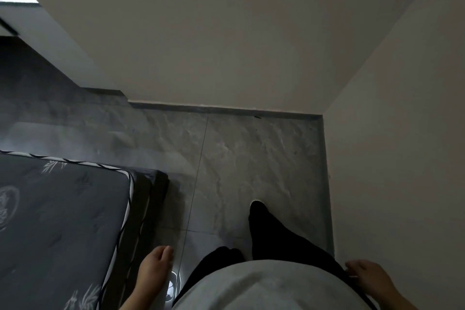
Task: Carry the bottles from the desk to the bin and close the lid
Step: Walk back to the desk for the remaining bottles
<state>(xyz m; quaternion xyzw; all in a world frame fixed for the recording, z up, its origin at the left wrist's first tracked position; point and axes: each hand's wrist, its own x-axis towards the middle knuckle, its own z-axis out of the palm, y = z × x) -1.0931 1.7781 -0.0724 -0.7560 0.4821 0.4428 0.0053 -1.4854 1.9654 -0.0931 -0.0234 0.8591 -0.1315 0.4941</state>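
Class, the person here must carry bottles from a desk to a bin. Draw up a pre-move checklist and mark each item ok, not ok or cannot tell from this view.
1. Left hand free to take a bottle: ok, loosely curled, holding nothing.
2. Right hand free: ok, empty, beside the grey shirt.
3. Bottles located: not ok, none in view.
4. Desk and bin located: not ok, neither in view.
5. Floor ahead walkable: ok, bare tiles up to the wall.
6. Clearance from mattress corner on the left: cannot tell.
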